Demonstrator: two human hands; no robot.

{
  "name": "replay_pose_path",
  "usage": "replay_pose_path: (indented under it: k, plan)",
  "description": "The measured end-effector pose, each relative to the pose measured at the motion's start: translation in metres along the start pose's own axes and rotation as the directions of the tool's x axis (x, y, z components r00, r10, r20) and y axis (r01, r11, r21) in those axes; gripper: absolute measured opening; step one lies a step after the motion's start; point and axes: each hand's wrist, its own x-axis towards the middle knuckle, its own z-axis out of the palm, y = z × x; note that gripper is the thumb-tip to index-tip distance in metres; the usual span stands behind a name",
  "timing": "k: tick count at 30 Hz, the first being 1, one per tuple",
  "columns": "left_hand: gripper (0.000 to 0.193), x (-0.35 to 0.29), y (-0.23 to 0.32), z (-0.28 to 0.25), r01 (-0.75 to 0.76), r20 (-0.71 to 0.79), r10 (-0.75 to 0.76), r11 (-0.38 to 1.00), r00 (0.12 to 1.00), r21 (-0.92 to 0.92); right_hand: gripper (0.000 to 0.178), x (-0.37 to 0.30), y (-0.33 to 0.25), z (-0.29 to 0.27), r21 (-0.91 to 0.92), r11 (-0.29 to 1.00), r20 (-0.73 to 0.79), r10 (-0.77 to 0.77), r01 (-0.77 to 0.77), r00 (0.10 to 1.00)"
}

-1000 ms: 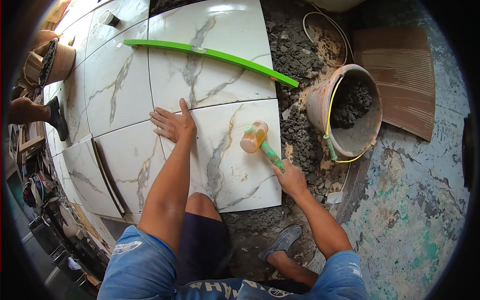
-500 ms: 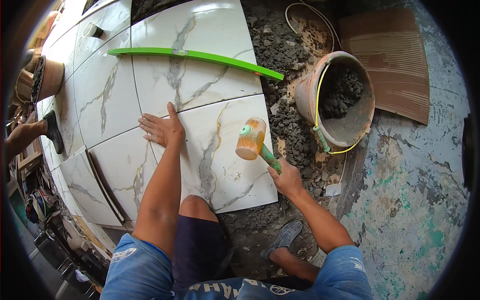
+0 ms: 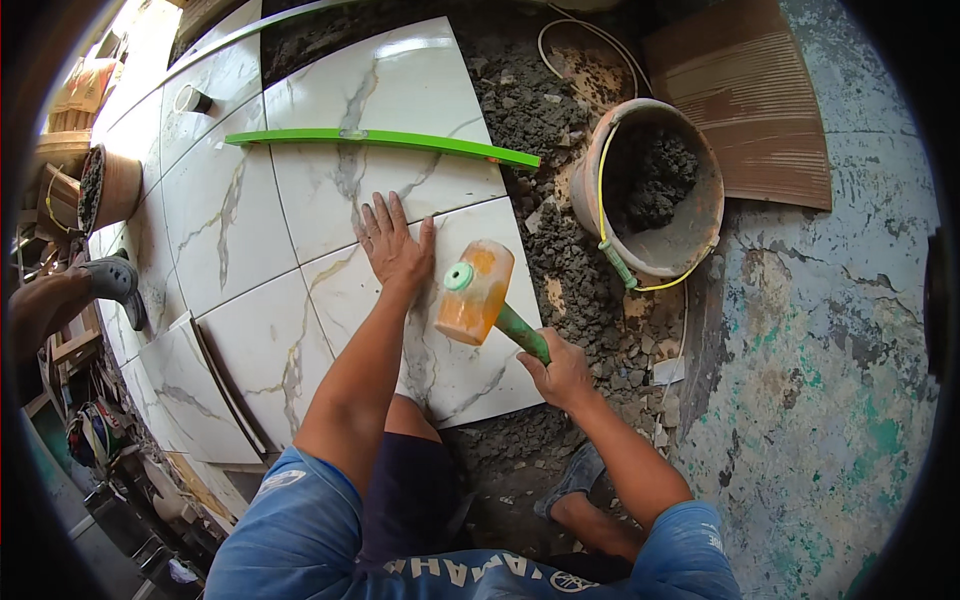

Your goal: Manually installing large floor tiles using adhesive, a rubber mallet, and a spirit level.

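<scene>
My left hand (image 3: 398, 248) lies flat with fingers spread on the marble-look tile, near the joint with the tile beyond it. My right hand (image 3: 562, 368) is wrapped round the green handle of a mallet (image 3: 476, 290), whose head is translucent orange. The mallet head shows over the right part of the same white tile (image 3: 450, 385); whether it touches is hard to tell. Beyond my left hand, a bright green spirit level (image 3: 390, 142) lies across the far tiles, its right end passing the tile edge over grey mortar (image 3: 570, 260).
A bucket (image 3: 690, 245) partly filled with mortar stands at right, beside a brown ridged tile (image 3: 750, 110). Loose tiles (image 3: 190, 385) lie stacked at left. Another person's foot in a dark shoe (image 3: 115, 285) rests on the far-left tiles, near a second bucket (image 3: 115, 185).
My left hand has slid to the right across the tile joint. The mallet has shifted slightly left and nearer to me. The view has also shifted a little.
</scene>
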Motion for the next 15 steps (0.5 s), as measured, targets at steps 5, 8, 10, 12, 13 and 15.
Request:
replay_pose_path:
  k: [5,8,10,12,13,15]
  plan:
    - [0.086,-0.001,0.017,0.004,0.019,-0.032,-0.016,0.994,0.999,0.11,0.045,-0.01,0.029,0.016,-0.183,0.919,0.129,0.374,-0.348,0.918]
    - [0.086,-0.002,0.014,0.002,-0.011,-0.039,0.014,0.997,0.999,0.074,0.047,-0.011,0.036,0.022,-0.123,0.978,0.117,0.18,-0.166,0.977]
    - [0.086,-0.002,0.014,0.001,0.004,-0.02,-0.002,0.994,1.0,0.105,0.049,-0.011,0.038,0.022,-0.192,0.977,0.198,0.133,-0.095,0.971]
    - [0.087,-0.002,0.015,0.001,0.013,-0.016,-0.011,0.995,1.0,0.097,0.049,-0.011,0.038,0.022,-0.188,0.965,0.154,0.213,-0.183,0.965]
    - [0.087,-0.002,0.015,0.001,0.015,-0.016,-0.013,0.995,1.0,0.099,0.05,-0.012,0.038,0.021,-0.247,0.917,0.118,0.349,-0.313,0.93]
    - [0.088,-0.003,0.015,0.002,0.014,0.003,-0.015,0.994,1.0,0.106,0.05,-0.014,0.038,0.022,-0.196,0.934,0.167,0.333,-0.3,0.928]
